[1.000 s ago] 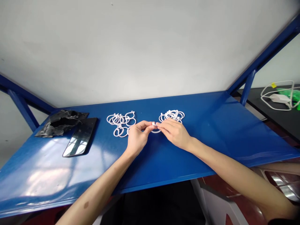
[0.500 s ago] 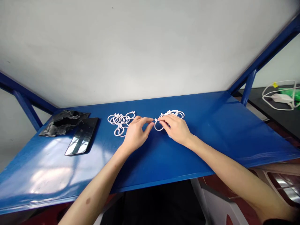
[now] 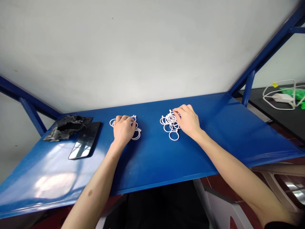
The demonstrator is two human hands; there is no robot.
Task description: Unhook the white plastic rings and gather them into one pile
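Observation:
Thin white rings with small knobbed ends lie in two loose groups. My left hand [image 3: 124,128] rests over the left group of rings [image 3: 136,135], its fingers curled down among them. The hand covers much of this group, and I cannot make out what its fingertips hold. At the right group of rings [image 3: 169,122], my right hand [image 3: 187,120] has thumb and forefinger pinched on a white ring at the far edge of the heap. One single ring [image 3: 173,136] lies at the near side of that heap.
Both groups lie on a blue table [image 3: 152,159] against a pale wall [image 3: 147,51]. At the left are a black phone [image 3: 84,141] and a crumpled black plastic bag [image 3: 68,127]. A white cable [image 3: 270,103] and green plastic [image 3: 294,93] lie on a dark surface at the far right.
My hands have parted from the middle, where they were together at one ring. The left moved left over its group; the right moved slightly right and up, uncovering more of the right heap.

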